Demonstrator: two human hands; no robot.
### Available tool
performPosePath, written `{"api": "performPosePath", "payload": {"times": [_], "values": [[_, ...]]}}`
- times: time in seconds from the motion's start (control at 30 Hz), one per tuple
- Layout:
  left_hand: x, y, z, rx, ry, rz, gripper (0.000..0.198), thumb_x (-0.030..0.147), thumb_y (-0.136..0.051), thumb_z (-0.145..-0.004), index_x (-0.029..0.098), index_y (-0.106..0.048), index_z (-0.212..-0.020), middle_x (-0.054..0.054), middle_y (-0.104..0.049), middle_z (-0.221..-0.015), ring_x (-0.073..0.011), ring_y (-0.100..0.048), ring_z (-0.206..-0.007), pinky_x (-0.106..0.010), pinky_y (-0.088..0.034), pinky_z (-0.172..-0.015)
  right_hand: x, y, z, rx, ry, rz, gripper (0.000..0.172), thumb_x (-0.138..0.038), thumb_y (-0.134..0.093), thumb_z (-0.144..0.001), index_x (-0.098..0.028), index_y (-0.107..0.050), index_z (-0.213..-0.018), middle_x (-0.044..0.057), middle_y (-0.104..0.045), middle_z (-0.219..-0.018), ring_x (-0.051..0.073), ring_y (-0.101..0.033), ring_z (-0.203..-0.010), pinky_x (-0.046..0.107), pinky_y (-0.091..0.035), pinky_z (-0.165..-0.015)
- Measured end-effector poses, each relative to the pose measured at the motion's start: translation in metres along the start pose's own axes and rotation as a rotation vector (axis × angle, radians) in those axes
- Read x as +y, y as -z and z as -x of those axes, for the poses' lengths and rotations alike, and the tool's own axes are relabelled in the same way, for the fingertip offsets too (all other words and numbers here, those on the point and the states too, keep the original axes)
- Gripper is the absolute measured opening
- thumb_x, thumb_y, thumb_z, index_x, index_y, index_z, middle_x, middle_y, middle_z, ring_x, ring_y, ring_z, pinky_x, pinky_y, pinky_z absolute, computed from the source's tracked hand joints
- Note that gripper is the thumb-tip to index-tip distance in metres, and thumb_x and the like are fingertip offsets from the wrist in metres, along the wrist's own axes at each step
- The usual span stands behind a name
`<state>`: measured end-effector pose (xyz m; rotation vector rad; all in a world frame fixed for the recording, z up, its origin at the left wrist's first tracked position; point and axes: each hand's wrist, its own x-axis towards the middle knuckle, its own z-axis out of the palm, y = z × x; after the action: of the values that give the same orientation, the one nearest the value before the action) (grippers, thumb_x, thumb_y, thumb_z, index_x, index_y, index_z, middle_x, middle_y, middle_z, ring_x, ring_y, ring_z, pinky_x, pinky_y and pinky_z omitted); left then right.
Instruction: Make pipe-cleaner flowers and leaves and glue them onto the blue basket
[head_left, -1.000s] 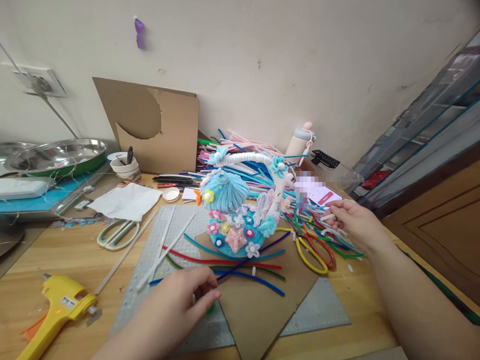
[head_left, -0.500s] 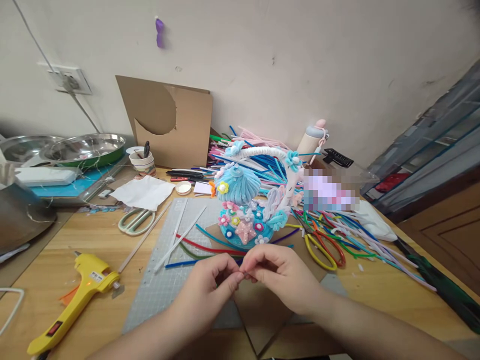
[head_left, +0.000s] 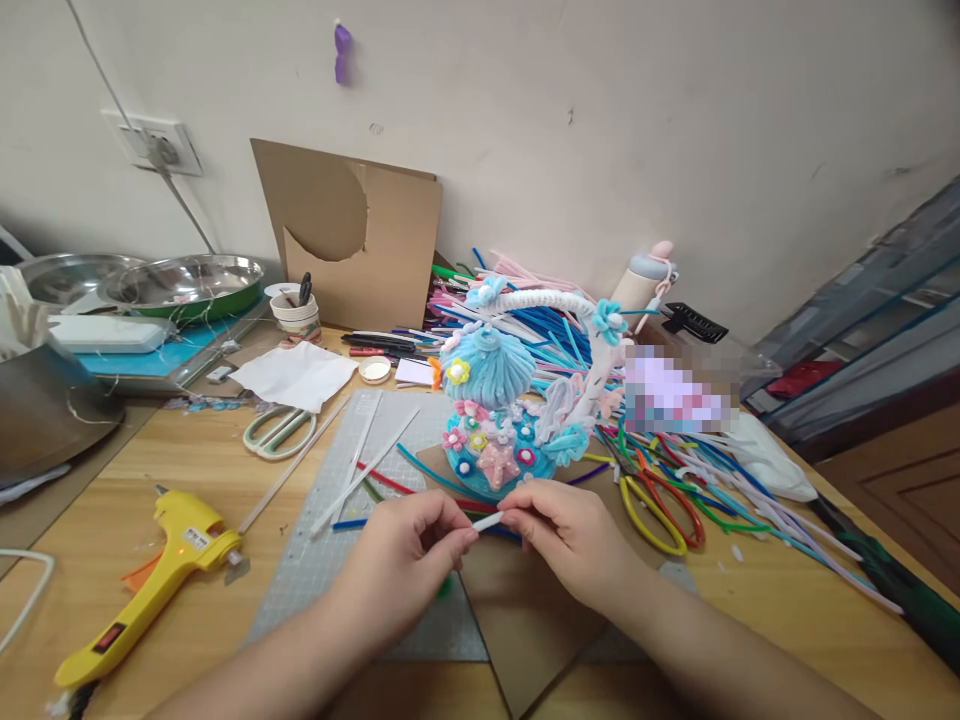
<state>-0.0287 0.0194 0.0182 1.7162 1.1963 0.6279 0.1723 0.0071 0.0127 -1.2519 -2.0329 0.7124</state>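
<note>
A short white piece of pipe cleaner (head_left: 487,521) stretches between my hands. One end is pinched in the fingertips of my left hand (head_left: 416,545), the other in those of my right hand (head_left: 566,530). Just beyond them stands a blue pipe-cleaner craft (head_left: 491,370) with a shell-like top, small flowers, a pink starfish and a white arch. Red (head_left: 397,482), green and blue pipe cleaners lie behind my left hand. A bit of something green (head_left: 445,588) shows under that hand, mostly hidden. Below my hands is a brown cardboard piece (head_left: 517,630) on a grey cutting mat (head_left: 300,590).
At left lie a yellow glue gun (head_left: 161,580) and pale-handled scissors (head_left: 281,434). Yellow- and orange-handled scissors (head_left: 652,515) rest at right beside many loose pipe cleaners (head_left: 757,490). Cut cardboard (head_left: 397,250) leans on the wall; a bottle (head_left: 646,285) stands at the back.
My fingertips, close together before, have moved slightly apart, and the white pipe cleaner now shows between them. The whole view has shifted a little, with things appearing farther right.
</note>
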Motion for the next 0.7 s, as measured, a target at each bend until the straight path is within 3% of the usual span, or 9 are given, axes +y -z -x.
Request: {"api": "performPosePath", "payload": {"times": [0.13,0.37,0.53,0.7], "values": [[0.0004,0.0039,-0.0003,0.010,0.001,0.010,0.017,0.024,-0.054,-0.079,0.016,-0.059,-0.064,-0.001,-0.063,-0.060,-0.0132,-0.056,-0.056,-0.024,-0.041,-0.055,-0.0062,0.0025,0.0038,-0.056,0.086,-0.001,0.019,-0.020,-0.048,-0.090,-0.018,-0.055,-0.073,-0.001,-0.056,-0.066,0.011,-0.050,-0.062,0.022,-0.035,-0.056],[-0.0024,0.0051,-0.0058,-0.059,-0.005,0.126,0.016,0.028,-0.056,-0.079,0.016,-0.059,-0.070,-0.001,-0.062,-0.062,-0.0131,-0.056,-0.057,-0.024,-0.043,-0.055,-0.0049,0.0003,0.0000,-0.047,-0.047,-0.071,0.020,-0.022,-0.048,-0.091,-0.018,-0.053,-0.072,-0.003,-0.053,-0.062,0.010,-0.047,-0.058,0.021,-0.034,-0.055],[-0.0022,0.0015,-0.0065,-0.094,0.007,0.118,0.015,0.028,-0.055,-0.079,0.015,-0.060,-0.072,-0.001,-0.060,-0.063,-0.0129,-0.055,-0.057,-0.024,-0.042,-0.054,-0.0041,0.0000,-0.0011,-0.041,0.030,-0.037,0.016,-0.020,-0.048,-0.091,-0.018,-0.054,-0.076,-0.002,-0.055,-0.069,0.011,-0.049,-0.064,0.021,-0.036,-0.059],[-0.0037,-0.0004,-0.0051,-0.086,0.056,0.278,0.016,0.029,-0.057,-0.077,0.015,-0.056,-0.071,0.001,-0.057,-0.058,-0.0113,-0.053,-0.052,-0.024,-0.042,-0.052,-0.0041,-0.0004,0.0002,-0.073,0.159,-0.024,0.011,-0.016,-0.046,-0.091,-0.019,-0.056,-0.087,0.001,-0.059,-0.079,0.012,-0.052,-0.073,0.022,-0.039,-0.065]]}}
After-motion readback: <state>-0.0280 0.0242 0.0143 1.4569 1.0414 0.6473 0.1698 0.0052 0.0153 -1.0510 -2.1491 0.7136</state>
